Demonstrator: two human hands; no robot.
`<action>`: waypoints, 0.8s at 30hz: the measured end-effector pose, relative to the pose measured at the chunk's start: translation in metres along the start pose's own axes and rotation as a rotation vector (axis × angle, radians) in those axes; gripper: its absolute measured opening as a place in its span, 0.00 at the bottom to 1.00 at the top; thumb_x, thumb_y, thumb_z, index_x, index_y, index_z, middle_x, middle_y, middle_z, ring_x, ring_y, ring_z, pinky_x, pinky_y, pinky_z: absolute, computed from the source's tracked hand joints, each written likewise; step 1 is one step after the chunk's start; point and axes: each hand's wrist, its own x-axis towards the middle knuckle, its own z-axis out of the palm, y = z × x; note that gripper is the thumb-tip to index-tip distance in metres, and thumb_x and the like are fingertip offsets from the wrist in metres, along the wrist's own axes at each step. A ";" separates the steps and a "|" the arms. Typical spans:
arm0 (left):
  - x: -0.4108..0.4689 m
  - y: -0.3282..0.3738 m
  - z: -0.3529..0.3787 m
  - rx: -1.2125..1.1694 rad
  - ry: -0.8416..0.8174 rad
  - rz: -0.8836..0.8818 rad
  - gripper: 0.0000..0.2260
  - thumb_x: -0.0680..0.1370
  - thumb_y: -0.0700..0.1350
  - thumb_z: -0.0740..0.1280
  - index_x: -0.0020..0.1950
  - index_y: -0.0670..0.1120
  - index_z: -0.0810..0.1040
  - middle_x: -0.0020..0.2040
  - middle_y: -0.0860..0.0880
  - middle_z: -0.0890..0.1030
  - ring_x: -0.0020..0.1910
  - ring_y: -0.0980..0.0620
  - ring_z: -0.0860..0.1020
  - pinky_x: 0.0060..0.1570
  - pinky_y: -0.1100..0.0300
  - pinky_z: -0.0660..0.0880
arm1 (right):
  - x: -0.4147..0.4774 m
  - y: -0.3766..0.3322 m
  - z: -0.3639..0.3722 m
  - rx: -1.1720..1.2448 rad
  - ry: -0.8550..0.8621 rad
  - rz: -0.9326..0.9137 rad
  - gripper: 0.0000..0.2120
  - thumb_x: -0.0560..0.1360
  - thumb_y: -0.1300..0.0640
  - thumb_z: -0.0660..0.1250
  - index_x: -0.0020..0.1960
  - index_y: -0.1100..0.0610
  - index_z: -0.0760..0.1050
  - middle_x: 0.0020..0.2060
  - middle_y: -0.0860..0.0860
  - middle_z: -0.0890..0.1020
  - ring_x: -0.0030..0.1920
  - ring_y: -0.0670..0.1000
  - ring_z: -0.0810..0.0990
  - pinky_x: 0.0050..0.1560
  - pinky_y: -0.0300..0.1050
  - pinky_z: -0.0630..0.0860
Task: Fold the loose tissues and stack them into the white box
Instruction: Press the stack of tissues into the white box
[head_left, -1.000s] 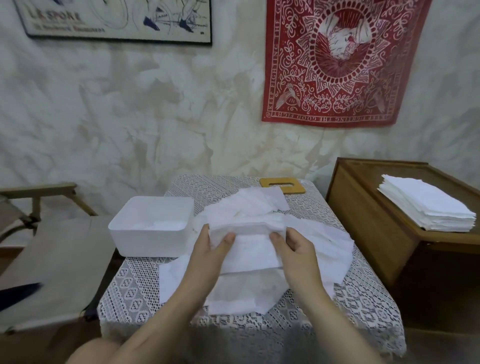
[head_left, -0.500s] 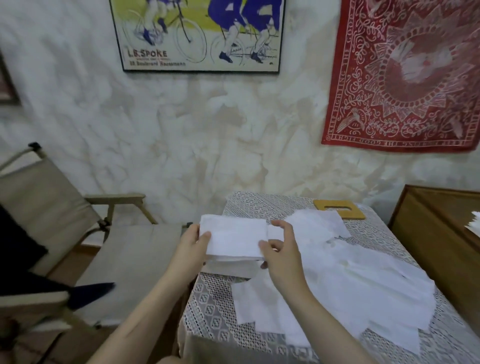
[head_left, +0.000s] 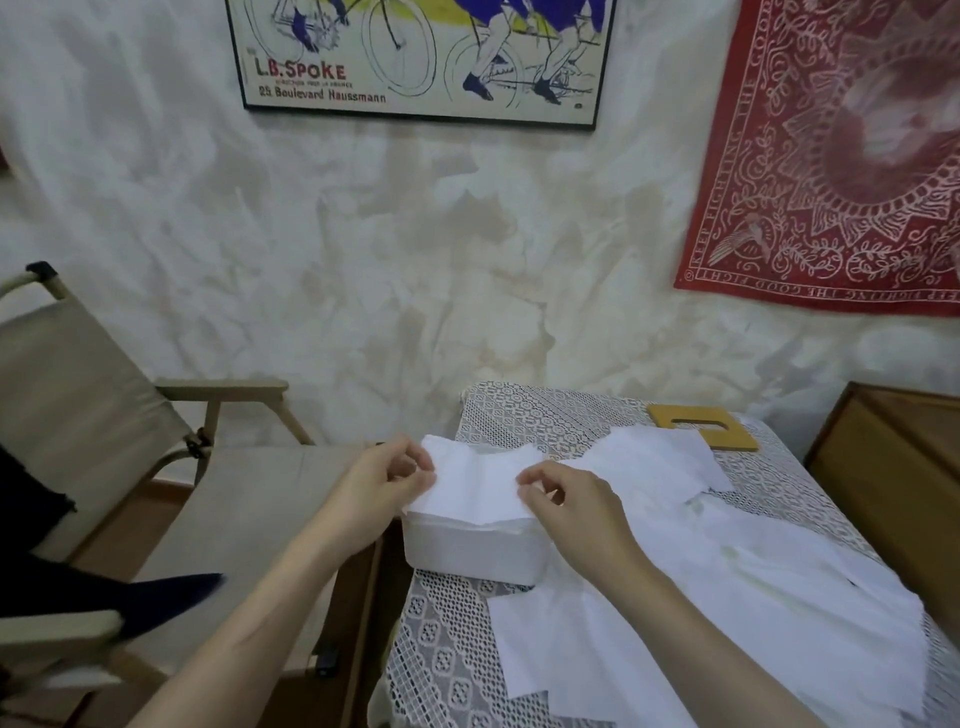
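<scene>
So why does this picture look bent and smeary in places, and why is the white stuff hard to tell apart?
Head view: the wide lens slants straight lines like the poster frame; the red cloth is motion-smeared, though the poster lettering is sharp; soft light, faint shadows, so tissue, box and loose tissues merge white on white.

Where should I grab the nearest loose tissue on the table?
Probably its near-left corner, from the left: the loose tissue lies flat on the lace tablecloth, and that corner sits bare on the lace, not under other sheets.
</scene>
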 end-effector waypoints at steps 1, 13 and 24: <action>0.003 -0.002 -0.002 0.030 -0.029 0.012 0.06 0.80 0.43 0.71 0.45 0.53 0.81 0.36 0.56 0.77 0.32 0.60 0.72 0.37 0.60 0.68 | 0.002 0.002 0.000 -0.041 -0.022 -0.016 0.06 0.79 0.49 0.67 0.52 0.43 0.82 0.40 0.41 0.81 0.49 0.46 0.77 0.50 0.44 0.73; 0.022 -0.003 0.007 0.583 -0.038 0.088 0.07 0.81 0.49 0.68 0.49 0.62 0.83 0.44 0.61 0.80 0.49 0.56 0.80 0.51 0.54 0.79 | 0.015 0.019 0.003 -0.279 -0.151 -0.088 0.13 0.81 0.52 0.64 0.63 0.42 0.79 0.45 0.41 0.82 0.55 0.49 0.72 0.56 0.47 0.73; 0.026 -0.001 0.012 0.850 -0.085 0.177 0.10 0.81 0.49 0.67 0.58 0.59 0.86 0.56 0.58 0.85 0.56 0.54 0.80 0.44 0.60 0.69 | 0.025 0.016 0.002 -0.413 -0.237 -0.088 0.11 0.80 0.49 0.64 0.60 0.43 0.79 0.47 0.41 0.82 0.55 0.49 0.71 0.49 0.46 0.69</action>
